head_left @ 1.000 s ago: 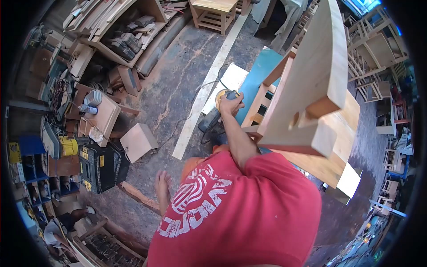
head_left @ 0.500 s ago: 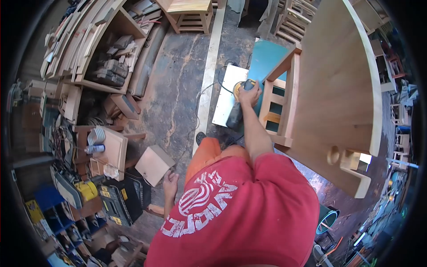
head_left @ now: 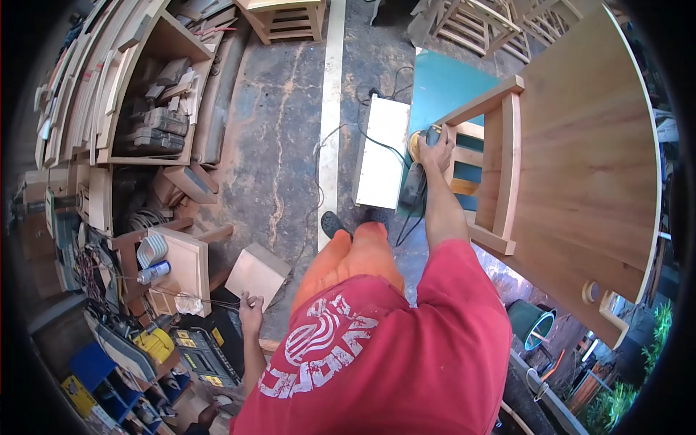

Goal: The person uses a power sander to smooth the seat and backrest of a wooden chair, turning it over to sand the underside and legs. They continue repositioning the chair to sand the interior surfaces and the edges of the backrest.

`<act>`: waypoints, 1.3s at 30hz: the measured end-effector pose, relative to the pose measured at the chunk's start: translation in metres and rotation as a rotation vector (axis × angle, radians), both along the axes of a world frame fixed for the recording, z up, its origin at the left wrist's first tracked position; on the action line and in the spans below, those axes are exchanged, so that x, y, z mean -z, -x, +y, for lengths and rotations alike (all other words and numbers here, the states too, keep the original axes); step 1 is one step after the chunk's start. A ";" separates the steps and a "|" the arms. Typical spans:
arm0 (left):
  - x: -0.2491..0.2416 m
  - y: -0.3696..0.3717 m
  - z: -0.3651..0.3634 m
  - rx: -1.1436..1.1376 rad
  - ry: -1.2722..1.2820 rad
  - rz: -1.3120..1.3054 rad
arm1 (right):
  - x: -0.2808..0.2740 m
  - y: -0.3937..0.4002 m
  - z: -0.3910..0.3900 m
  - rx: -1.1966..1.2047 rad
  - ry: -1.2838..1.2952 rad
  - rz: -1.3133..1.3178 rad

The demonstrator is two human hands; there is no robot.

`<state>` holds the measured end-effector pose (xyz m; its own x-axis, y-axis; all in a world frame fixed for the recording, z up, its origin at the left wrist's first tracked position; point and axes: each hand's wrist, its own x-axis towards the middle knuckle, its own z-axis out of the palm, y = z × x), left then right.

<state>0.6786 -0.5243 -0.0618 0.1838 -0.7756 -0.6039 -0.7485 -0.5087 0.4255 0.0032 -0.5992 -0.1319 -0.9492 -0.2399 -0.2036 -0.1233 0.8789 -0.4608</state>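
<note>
- Sander (head_left: 417, 147): in my right hand (head_left: 437, 152), ahead of me to the right, at the left edge of the slatted frame (head_left: 465, 158), near its far corner. My right fingers grasp its top; I can't tell whether its pad touches the wood.
- My left hand (head_left: 251, 313) is low on my left, its fingers released and loosely curled. They are at the near edge of the wooden block (head_left: 257, 274); I can't tell if they touch it.
- To the left of that block I have the low wooden stand (head_left: 190, 254), with a can (head_left: 154, 272) lying on it.
- To my right, the large wooden panel (head_left: 580, 159) stands beside the slatted frame, its rounded knob (head_left: 591, 292) by the near edge.
- Ahead, the white box (head_left: 384, 148) lies left of the sander, its right side beside the green sheet (head_left: 442, 80).
- Left of the white box, the long pale board (head_left: 331, 109) runs away from me along the floor (head_left: 268, 101).
- Farthest, a small wooden table (head_left: 286, 18) stands left of the board's far end.
</note>
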 end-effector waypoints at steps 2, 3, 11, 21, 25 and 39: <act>0.022 -0.008 -0.004 0.028 -0.026 0.005 | 0.000 0.000 0.001 -0.004 -0.027 -0.004; 0.023 -0.004 -0.010 0.047 -0.025 0.010 | -0.002 0.002 0.001 -0.019 -0.046 -0.004; -0.001 0.096 -0.098 0.336 0.041 0.137 | -0.021 -0.064 0.050 -0.168 0.098 0.442; 0.037 0.331 -0.169 1.007 0.430 0.277 | -0.007 -0.175 0.346 -0.234 -0.074 -0.104; 0.019 0.475 -0.159 1.486 0.691 0.125 | -0.057 -0.131 0.385 -0.061 -0.228 -0.291; 0.087 0.572 -0.130 1.109 0.260 0.263 | -0.051 -0.138 0.574 0.187 -0.246 -0.472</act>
<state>0.1064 -0.6540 -0.1488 -0.7791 -0.5380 -0.3219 -0.6007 0.4937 0.6287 0.1408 -0.0252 -0.0813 -0.7636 0.0312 -0.6449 0.2142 0.9545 -0.2074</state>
